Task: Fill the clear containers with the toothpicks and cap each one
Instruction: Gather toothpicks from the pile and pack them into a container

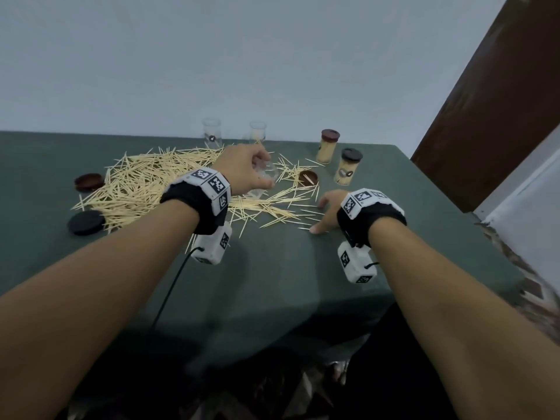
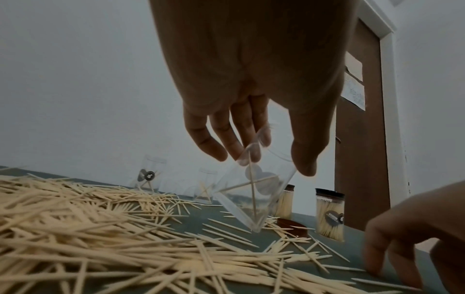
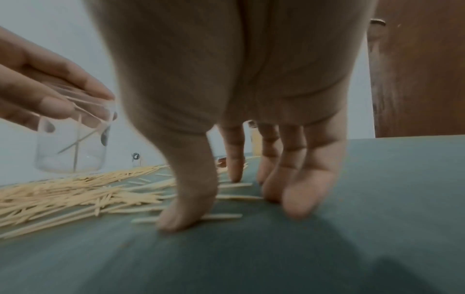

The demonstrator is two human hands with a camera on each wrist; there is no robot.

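Note:
My left hand grips a clear container by its rim and holds it tilted just above the table. Two or three toothpicks lie crossed inside the container, which also appears at the left of the right wrist view. A big heap of toothpicks spreads over the green table. To the right, my right hand spreads thumb and fingertips down onto a few loose toothpicks at the heap's edge. It holds none.
Two more uncapped clear containers stand at the back by the wall. Two filled, capped ones stand at the back right. Loose lids: brown and black at left, an upturned brown one in the middle.

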